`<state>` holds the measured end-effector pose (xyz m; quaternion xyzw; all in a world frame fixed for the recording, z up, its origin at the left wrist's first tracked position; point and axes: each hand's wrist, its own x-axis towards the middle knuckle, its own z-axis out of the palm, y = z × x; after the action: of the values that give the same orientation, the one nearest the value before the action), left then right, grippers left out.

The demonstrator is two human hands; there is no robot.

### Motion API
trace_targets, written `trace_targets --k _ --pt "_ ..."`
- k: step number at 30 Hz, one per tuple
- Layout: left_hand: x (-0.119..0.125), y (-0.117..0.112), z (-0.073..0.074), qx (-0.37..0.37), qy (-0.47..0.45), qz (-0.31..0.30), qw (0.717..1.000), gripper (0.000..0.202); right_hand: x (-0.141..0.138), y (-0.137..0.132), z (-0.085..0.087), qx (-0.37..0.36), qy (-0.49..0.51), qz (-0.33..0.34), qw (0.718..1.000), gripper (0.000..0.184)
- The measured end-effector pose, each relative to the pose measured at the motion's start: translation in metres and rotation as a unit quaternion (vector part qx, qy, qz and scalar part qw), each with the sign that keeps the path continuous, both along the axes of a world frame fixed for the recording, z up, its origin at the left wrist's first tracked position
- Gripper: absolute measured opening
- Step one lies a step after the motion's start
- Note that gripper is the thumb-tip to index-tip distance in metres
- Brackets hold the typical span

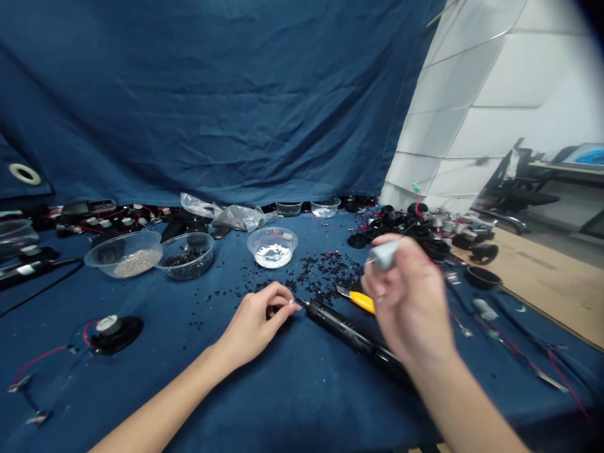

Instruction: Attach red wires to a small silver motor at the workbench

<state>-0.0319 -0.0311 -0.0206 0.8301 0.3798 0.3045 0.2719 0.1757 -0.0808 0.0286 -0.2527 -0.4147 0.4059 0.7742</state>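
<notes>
My left hand (pixel 257 318) rests on the blue cloth with its fingers curled, pinching a tiny white part (pixel 291 303) at the fingertips. Just right of it lies a black electric screwdriver (pixel 349 333), its tip pointing at that hand. My right hand (pixel 408 299) is raised above the screwdriver and closed round a small grey cylindrical piece (pixel 384 253); the hand is blurred. A yellow-handled knife (pixel 357 298) lies partly behind the right hand. Small black bits (pixel 325 274) are scattered on the cloth beyond both hands.
Clear plastic bowls stand behind: one with grey bits (pixel 123 253), one with black bits (pixel 187 255), one with white bits (pixel 272 246). A round black speaker with red wires (pixel 113 331) lies at left. Several black speakers and wires (pixel 425 229) crowd the right. The wooden table edge (pixel 542 283) shows at right.
</notes>
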Motion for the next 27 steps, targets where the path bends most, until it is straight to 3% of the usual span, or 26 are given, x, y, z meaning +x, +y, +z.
trace_targets --k 4,7,13,18,27 --pt "0.006 -0.007 -0.019 -0.031 -0.03 -0.037 0.998 0.009 -0.031 0.006 -0.057 -0.08 -0.06 0.039 0.994 0.03" --pt "0.003 -0.012 -0.023 -0.036 -0.039 -0.033 0.998 0.006 -0.041 0.003 -0.08 -0.099 -0.131 0.022 0.986 0.032" --pt "-0.006 -0.011 -0.028 -0.086 -0.027 -0.046 0.995 0.01 -0.04 -0.008 -0.089 -0.122 -0.279 0.011 0.952 0.026" --pt "-0.007 -0.008 -0.029 -0.079 0.013 -0.063 0.995 0.006 -0.039 -0.008 -0.101 -0.13 -0.378 0.021 0.916 0.023" --pt "-0.008 -0.008 -0.024 -0.086 0.065 -0.046 0.993 0.009 -0.037 -0.006 -0.11 -0.152 -0.423 0.054 0.892 0.024"
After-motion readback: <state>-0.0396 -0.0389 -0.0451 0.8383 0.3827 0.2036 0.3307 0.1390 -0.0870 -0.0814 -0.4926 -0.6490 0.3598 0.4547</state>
